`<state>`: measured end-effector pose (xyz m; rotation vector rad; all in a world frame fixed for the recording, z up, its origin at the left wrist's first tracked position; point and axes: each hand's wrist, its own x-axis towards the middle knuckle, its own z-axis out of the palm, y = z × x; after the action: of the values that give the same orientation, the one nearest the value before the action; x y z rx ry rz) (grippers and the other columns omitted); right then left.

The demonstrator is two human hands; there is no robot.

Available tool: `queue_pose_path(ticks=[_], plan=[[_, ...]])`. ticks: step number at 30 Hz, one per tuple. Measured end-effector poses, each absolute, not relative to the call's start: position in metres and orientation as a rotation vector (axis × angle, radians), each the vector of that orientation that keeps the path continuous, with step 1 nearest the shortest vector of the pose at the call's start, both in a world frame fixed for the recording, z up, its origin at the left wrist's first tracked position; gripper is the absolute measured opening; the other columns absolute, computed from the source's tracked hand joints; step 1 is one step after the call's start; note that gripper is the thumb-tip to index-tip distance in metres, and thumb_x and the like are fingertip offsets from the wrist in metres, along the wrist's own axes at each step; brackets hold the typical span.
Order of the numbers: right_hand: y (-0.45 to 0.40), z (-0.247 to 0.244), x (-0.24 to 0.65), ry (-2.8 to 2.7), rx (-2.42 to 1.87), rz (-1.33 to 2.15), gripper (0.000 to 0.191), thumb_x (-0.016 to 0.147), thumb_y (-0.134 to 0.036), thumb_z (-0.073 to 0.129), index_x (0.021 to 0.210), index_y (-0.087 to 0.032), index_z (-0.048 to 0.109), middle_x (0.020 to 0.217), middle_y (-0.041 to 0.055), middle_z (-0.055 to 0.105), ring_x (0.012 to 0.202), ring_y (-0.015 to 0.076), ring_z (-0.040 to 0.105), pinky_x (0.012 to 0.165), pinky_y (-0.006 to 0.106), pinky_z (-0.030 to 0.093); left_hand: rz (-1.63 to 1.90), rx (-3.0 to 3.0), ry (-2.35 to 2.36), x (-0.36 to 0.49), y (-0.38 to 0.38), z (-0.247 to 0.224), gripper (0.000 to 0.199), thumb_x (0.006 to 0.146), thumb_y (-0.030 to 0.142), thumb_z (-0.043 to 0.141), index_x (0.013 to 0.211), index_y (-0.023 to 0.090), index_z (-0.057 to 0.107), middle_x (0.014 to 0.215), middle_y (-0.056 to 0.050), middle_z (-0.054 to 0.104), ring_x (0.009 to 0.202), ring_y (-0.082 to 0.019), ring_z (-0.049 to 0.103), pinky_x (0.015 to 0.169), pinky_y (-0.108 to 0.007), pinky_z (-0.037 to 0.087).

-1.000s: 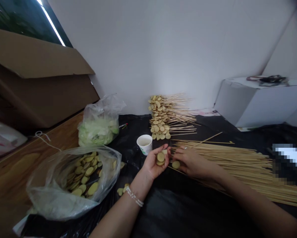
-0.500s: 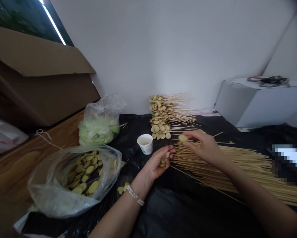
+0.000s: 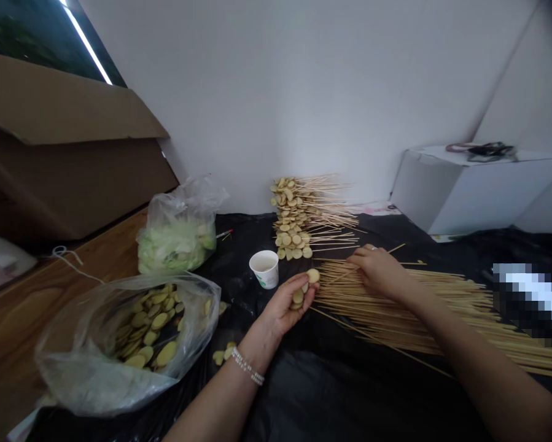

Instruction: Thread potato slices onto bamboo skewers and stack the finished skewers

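Observation:
My left hand [image 3: 287,304] is closed around several potato slices [image 3: 298,297]. One round slice [image 3: 313,276] stands out between its thumb and fingertips. Just to the right, my right hand [image 3: 379,270] is over the near ends of a wide pile of bamboo skewers [image 3: 423,301], its fingers drawn together and pointing down; what is in them, if anything, is hidden. A loose skewer slants out behind that hand. Beyond both hands lies a stack of skewered potato slices [image 3: 294,215], sticks pointing right.
A paper cup [image 3: 264,270] stands beside my left hand. To the left are an open plastic bag [image 3: 73,374] of potato slices and a bag of pale green vegetables [image 3: 177,245]. A cardboard box [image 3: 68,172] and a white box [image 3: 478,190] flank the black sheet [image 3: 303,393].
The potato slice from my right hand is now in my left hand's fingertips. My right hand has moved slightly right and down onto the skewers. The view has shifted a little.

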<state>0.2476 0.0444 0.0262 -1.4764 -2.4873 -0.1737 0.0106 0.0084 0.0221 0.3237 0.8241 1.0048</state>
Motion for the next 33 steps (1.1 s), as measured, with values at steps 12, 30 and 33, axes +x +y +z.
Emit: queue_pose_path(ticks=[12, 30, 33], plan=[[0.04, 0.025, 0.244, -2.559, -1.552, -0.376, 0.014, 0.081, -0.009, 0.049, 0.085, -0.017, 0.059, 0.087, 0.0082, 0.067, 0.082, 0.0224, 0.059, 0.07, 0.033, 0.03, 1.012, 0.284, 0.818, 0.009, 0.009, 0.024, 0.018, 0.077, 0.006, 0.062, 0.094, 0.011, 0.062, 0.087, -0.009, 0.068, 0.077, -0.016, 0.068, 0.061, -0.018, 0.055], [0.038, 0.028, 0.244, -2.463, -1.52, 0.283, 0.016, 0.077, -0.017, 0.05, 0.067, -0.019, 0.062, 0.071, 0.0029, 0.063, 0.065, 0.0134, 0.053, 0.059, 0.024, 0.032, 1.028, 0.175, 0.836, 0.007, 0.013, 0.023, 0.02, 0.078, 0.008, 0.062, 0.096, 0.013, 0.057, 0.081, -0.007, 0.066, 0.068, -0.014, 0.067, 0.054, -0.017, 0.054], [0.044, 0.026, 0.252, -2.435, -1.573, 0.206, 0.019, 0.08, -0.017, 0.047, 0.07, -0.019, 0.062, 0.074, 0.0037, 0.063, 0.068, 0.0137, 0.053, 0.061, 0.024, 0.032, 1.026, 0.166, 0.839, 0.007, 0.013, 0.024, 0.017, 0.079, 0.008, 0.061, 0.095, 0.012, 0.057, 0.08, -0.007, 0.066, 0.066, -0.013, 0.066, 0.053, -0.016, 0.053]])
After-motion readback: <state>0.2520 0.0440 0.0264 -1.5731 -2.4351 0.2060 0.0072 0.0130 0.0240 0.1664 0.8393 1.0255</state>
